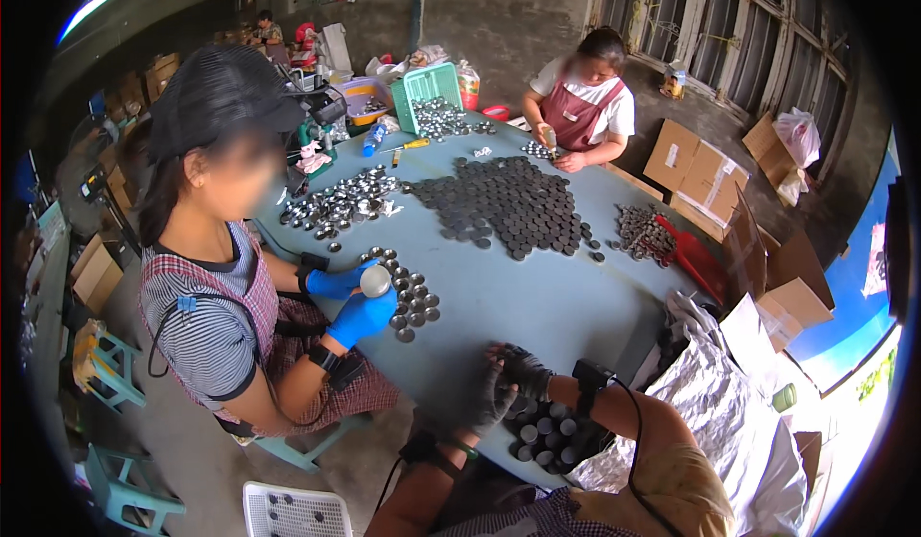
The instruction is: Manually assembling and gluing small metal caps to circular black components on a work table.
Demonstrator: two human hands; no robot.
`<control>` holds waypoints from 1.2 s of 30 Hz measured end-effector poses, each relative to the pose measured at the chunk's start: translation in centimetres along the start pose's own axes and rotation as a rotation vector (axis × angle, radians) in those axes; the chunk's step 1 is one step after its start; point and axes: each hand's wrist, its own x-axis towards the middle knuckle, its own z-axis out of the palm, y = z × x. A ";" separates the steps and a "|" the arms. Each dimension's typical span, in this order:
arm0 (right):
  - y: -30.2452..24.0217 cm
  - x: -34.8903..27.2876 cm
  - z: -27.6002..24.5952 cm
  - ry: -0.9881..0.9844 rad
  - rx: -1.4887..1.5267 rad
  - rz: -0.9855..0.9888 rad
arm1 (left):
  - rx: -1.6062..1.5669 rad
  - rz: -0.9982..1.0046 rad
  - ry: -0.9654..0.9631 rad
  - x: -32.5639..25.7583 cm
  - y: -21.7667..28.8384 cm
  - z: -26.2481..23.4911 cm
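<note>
My left hand [491,401] and my right hand [525,372], both in dark fingerless gloves, meet over the near edge of the table. Their fingers are curled and pressed close together; whatever lies between them is hidden. Just below and right of them sits a cluster of dark round caps [543,431], partly covered by my right forearm. A wide spread of dark caps [518,201] lies flat across the middle of the table, beyond my hands. Left of my hands, several silvery open caps [414,297] stand by a co-worker.
A co-worker in blue gloves [376,281] at left holds a pale round piece. Another person [585,105] works at the far side. Around the bluish table [499,297] are a red dustpan [686,254], a silvery sack [705,383], cardboard boxes [698,167], a green basket [429,86] and a white crate [295,513].
</note>
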 end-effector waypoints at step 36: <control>4.2 -0.4 -10.6 0.513 -1.125 -0.357 | -0.141 -0.292 0.341 -2.9 2.2 -1.1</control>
